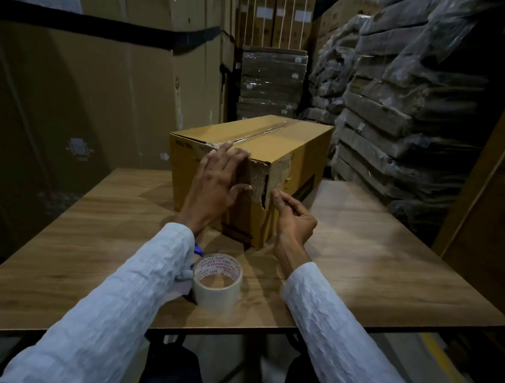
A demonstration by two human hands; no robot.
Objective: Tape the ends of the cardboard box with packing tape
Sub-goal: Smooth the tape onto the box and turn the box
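A brown cardboard box [283,151] stands on the wooden table [377,267], its top seam covered by clear tape. The near corner is torn and ragged. My left hand [218,178] lies flat with spread fingers on the box's near end, pressing by the top edge. My right hand [294,216] is at the torn corner, thumb and forefinger pinched together; I cannot tell whether a strip of clear tape is between them. A roll of packing tape [217,281] with red lettering stands on the table between my forearms.
A blue object [197,249] peeks out under my left sleeve beside the roll. Large cartons [85,80] rise on the left. Wrapped flat packs [410,98] are stacked at the right and back. The table's near edge is close to me.
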